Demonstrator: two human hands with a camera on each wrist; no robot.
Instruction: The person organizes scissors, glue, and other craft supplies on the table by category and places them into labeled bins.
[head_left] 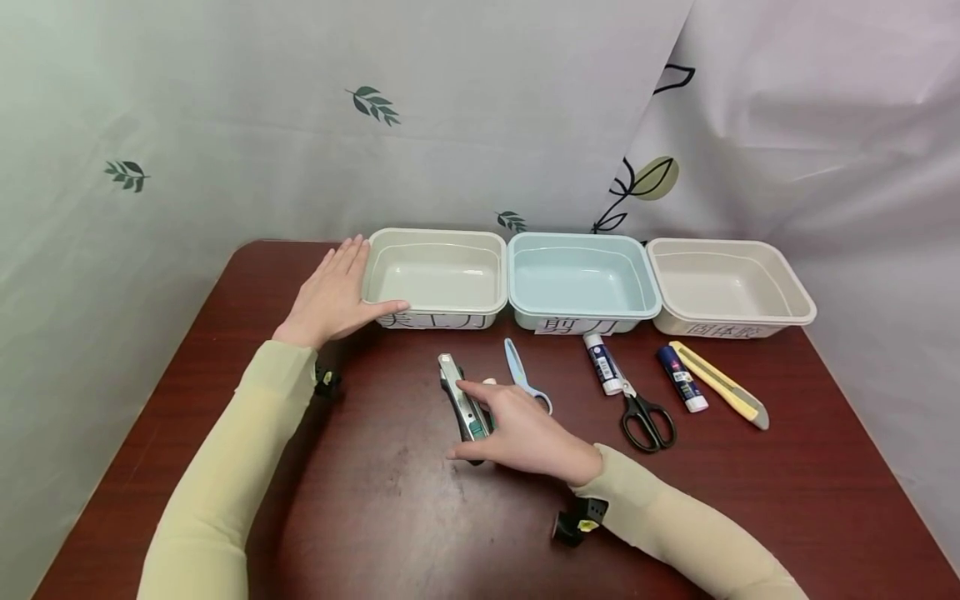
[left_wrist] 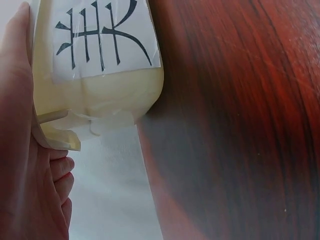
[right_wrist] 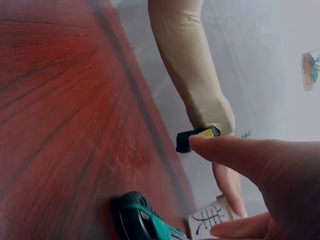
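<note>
My left hand (head_left: 330, 296) rests against the left end of the pale cream bin (head_left: 390, 235), fingers straight along its side and thumb over the front rim. In the left wrist view, that bin's labelled front (left_wrist: 107, 40) shows beside the hand. My right hand (head_left: 517, 429) is over a silver and green utility knife (head_left: 453, 379) on the table, thumb and index finger apart on either side of it. In the right wrist view the knife's black and green end (right_wrist: 135, 215) lies below the spread fingers. Light blue scissors (head_left: 516, 362) lie partly hidden behind the right hand.
A blue bin (head_left: 585, 238) and a beige bin (head_left: 731, 320) continue the row at the back. Before them lie a glue stick (head_left: 602, 362) against black-handled scissors (head_left: 647, 421), another glue stick (head_left: 682, 379) and a yellow utility knife (head_left: 720, 385). A patterned curtain (head_left: 262, 125) hangs behind the table.
</note>
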